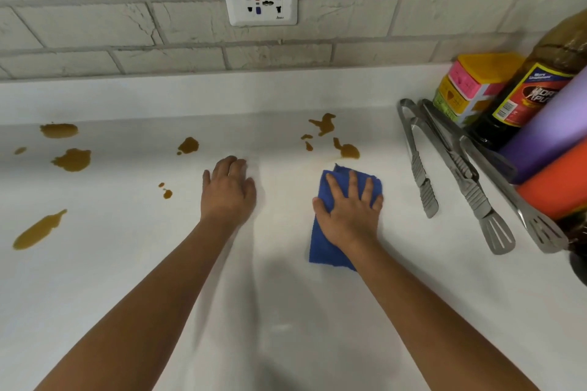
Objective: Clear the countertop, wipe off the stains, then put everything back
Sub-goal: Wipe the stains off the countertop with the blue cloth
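My right hand (349,209) presses flat on a folded blue cloth (324,247) lying on the white countertop (286,311). My left hand (230,187) rests flat on the bare counter to the left of the cloth, holding nothing. Brown stains sit just beyond the cloth (346,149) and near the back (324,124). More brown stains lie to the left: one past my left hand (188,145), small spots (166,192), a large blotch (72,159), a streak (38,230) and a patch at the back left (58,130).
Metal tongs (419,162) and two more long metal tongs (470,181) lie at the right. Beyond them stand a colourful box (470,86), a dark bottle (527,95), and purple (546,133) and orange (562,184) cylinders. A wall socket (259,0) is on the brick backsplash.
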